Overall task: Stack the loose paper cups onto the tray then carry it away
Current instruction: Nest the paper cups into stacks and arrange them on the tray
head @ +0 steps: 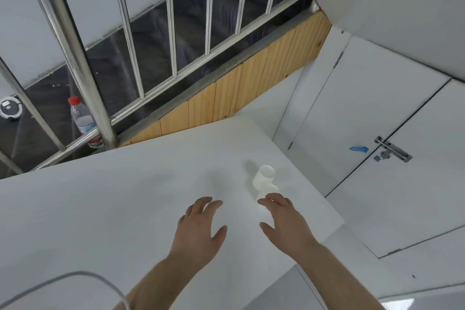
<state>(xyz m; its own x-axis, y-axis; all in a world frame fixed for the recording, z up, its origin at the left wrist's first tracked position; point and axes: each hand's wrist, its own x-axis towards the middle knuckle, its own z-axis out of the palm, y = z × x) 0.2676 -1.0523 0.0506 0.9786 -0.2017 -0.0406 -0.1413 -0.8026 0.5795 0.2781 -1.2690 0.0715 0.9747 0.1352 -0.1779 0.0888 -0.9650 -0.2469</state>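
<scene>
Two plain paper cups (264,178) show no readable writing.

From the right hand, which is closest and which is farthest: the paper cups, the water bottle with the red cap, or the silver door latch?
Starting from the right hand, in the head view:
1. Paper cups: on the white table just past the fingertips.
2. Silver door latch: off to the right, on the white door.
3. Water bottle: far left, behind the metal railing.

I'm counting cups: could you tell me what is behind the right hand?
Two white paper cups stand past the right hand; its fingertips cover the nearer one's base, so contact is unclear.
</scene>
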